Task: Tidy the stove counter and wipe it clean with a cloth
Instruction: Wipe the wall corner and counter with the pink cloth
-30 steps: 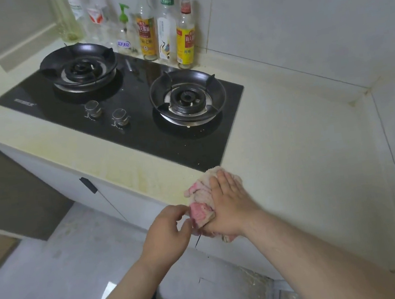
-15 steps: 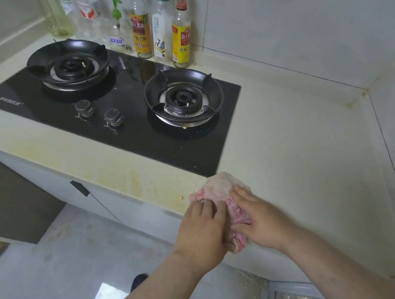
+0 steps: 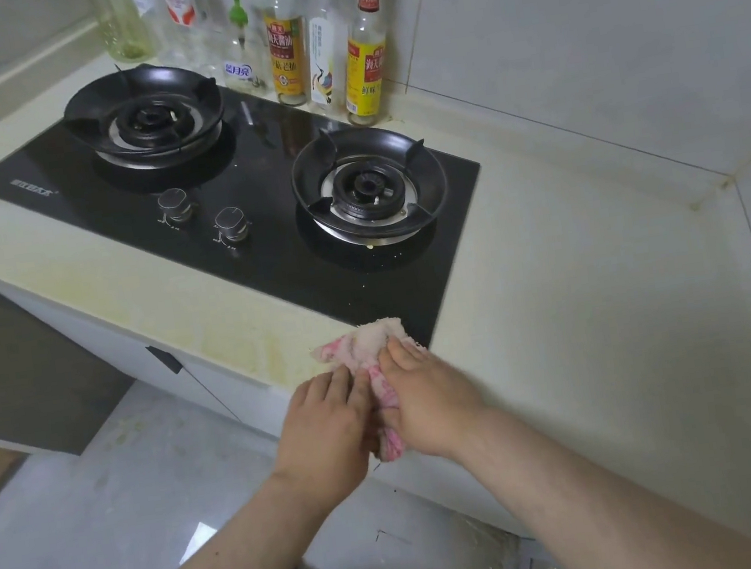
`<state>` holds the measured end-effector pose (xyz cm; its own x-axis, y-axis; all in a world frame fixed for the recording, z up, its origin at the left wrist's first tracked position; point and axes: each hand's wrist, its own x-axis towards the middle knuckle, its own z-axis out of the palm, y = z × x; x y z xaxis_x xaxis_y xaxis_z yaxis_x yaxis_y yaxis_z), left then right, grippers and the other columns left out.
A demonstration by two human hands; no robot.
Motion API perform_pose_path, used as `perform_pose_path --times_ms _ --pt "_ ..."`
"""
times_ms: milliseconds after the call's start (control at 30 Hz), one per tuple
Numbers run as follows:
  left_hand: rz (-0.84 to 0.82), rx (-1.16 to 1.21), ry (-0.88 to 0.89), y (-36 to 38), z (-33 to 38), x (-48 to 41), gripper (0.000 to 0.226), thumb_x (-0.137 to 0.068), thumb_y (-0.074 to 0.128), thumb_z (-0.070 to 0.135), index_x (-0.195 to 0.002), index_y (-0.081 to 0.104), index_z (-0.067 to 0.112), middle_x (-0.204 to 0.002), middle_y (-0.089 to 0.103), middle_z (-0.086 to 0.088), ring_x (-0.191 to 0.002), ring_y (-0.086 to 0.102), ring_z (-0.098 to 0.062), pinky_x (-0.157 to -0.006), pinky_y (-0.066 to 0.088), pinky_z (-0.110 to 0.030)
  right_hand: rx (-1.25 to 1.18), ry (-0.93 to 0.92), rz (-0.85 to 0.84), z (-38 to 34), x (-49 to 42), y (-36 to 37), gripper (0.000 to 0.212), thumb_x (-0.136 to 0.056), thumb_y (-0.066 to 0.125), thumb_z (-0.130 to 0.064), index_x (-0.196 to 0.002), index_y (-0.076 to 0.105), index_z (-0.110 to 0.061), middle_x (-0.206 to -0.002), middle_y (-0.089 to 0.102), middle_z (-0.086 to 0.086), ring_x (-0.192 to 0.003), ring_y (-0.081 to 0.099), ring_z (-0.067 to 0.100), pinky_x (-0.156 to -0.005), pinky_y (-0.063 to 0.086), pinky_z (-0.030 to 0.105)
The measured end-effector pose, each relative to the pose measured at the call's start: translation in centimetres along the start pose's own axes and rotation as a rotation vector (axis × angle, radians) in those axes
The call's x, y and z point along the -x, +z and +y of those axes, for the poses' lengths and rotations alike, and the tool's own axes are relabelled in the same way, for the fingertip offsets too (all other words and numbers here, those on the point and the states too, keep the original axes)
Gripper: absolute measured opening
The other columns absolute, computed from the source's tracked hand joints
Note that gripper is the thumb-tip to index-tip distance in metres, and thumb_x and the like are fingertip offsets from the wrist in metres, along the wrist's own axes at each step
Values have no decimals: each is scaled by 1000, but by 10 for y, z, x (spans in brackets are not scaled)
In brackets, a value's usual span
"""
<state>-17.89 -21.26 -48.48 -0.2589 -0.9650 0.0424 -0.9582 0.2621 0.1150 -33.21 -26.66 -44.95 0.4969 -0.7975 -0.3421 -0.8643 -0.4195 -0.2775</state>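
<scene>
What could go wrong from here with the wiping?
1. The left hand and right hand bunch the pink cloth at the counter front edge; a swipe could push dirt onto the floor.
2. The yellow stain along the front strip may only smear.
3. Wiping toward the wall might topple the sauce bottles standing there.

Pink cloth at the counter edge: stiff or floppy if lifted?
Probably floppy: the pink cloth is bunched between left hand and right hand, its end drooping past the counter edge. Fuzzy pile suggests little slipping.
</scene>
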Motion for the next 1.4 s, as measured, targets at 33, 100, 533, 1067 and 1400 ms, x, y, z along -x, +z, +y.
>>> perform_pose_path --times_ms 33,100,533,1067,1400 --pt "0 2 -9 -1 -9 -1 77 -50 83 38 -119 66 9 -102 68 -7 -92 64 -30 -81 53 -39 -3 -6 -7 -5 -7 -1 78 -98 45 -45 -156 6 -11 -164 0 8 -151 2 20 -122 0 28" --pt "-10 24 -13 -4 -25 -3 80 -47 84 44 -118 67 11 -99 68 -3 -88 64 -27 -79 53 -36 -14 -22 -24 -12 -17 -4 81 -97 48 -47 -156 4 -11 -164 -3 7 -151 0 18 -122 0 27" --pt "-71 319 84 -19 -55 -12 62 -79 53 64 -118 69 20 -96 69 6 -84 62 -16 -81 49 -32 -143 -34 -16 7 -9 0 87 -91 62 -45 -156 9 -20 -161 -4 -11 -149 0 5 -115 -2 14" --pt "-249 80 -161 -33 93 -21 66 -97 33 38 -148 14 0 -153 18 -29 -142 16 -44 -119 14 -47 -332 266 191 61 68 -12 41 -97 53 -13 -136 55 -23 -138 56 -13 -118 48 -5 -85 21 -10" --pt "-239 221 -204 4 67 -18 66 -78 33 30 -121 59 -12 -129 54 -33 -117 57 -46 -110 30 -54 -199 171 168 60 13 -40 38 -99 48 -18 -137 55 -18 -144 51 -5 -134 43 8 -103 23 9"
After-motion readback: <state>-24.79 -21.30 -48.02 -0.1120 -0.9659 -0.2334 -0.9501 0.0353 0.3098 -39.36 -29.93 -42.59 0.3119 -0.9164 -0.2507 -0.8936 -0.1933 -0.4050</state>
